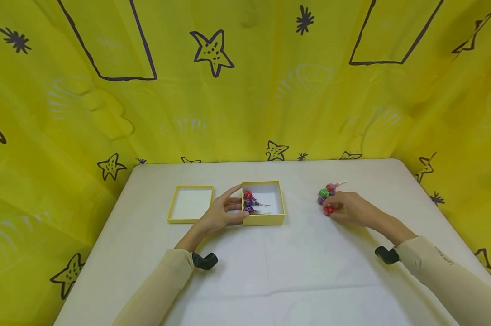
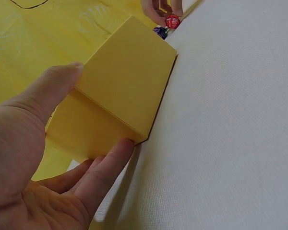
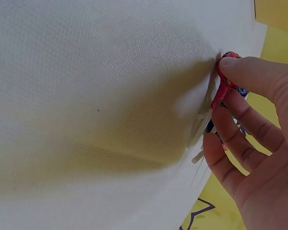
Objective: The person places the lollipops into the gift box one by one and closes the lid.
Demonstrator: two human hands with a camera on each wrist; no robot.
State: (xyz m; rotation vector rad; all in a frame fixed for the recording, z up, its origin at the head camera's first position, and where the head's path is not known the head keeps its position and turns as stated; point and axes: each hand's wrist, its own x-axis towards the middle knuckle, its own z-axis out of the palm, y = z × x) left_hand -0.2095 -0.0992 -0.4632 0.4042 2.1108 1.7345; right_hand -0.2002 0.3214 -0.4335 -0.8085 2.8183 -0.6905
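My left hand (image 1: 218, 215) holds a yellow box (image 1: 265, 220) by its left side, thumb near the front corner and fingers spread along the wall. Inside the white-lined box, a red lollipop (image 1: 248, 195) and dark purple-blue lollipops (image 1: 250, 210) lie along the left, sticks pointing right. My right hand (image 1: 353, 209) pinches a red-wrapped lollipop (image 3: 223, 81) between thumb and fingers, close over the table. Just beyond those fingers lie a green lollipop (image 1: 323, 193), a purple one (image 1: 321, 199) and a pinkish-red one (image 1: 331, 186) with its white stick showing; the hand partly hides this group.
A shallow yellow-edged lid (image 1: 190, 221), white inside, lies left of the box. The table (image 1: 294, 271) has a white cloth with a crease across the front. Yellow curtains (image 1: 245, 113) with starfish drawings stand behind and at both sides.
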